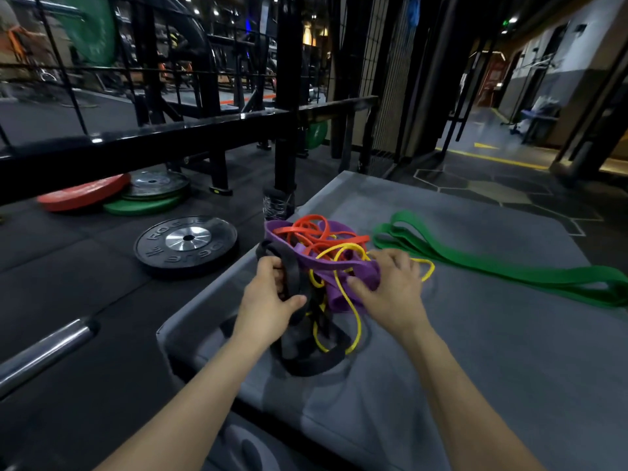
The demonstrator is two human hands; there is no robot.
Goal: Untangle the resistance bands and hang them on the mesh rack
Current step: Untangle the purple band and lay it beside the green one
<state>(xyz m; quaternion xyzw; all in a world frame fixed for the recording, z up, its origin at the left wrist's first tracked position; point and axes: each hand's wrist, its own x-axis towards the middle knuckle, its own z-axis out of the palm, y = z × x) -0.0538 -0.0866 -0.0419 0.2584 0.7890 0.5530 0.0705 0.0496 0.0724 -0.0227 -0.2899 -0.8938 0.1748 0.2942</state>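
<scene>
Left hand [272,297]: fingers curled round black band [299,351].
Right hand [390,287]: pinches purple band [336,266] beside yellow band [353,321].
Knot, with red band [316,232], lies on grey mat [475,368]. Likely light, limp, stretchy, grippy; take single loops at the knot's edge.
Green band [492,270]: apart, already free.
Crossings inside knot hidden; mesh rack [384,79] dim, hooks indiscernible.

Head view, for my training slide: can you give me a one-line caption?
Left hand grips the black band, right hand pinches the purple band in the tangle; green band lies apart.
</scene>
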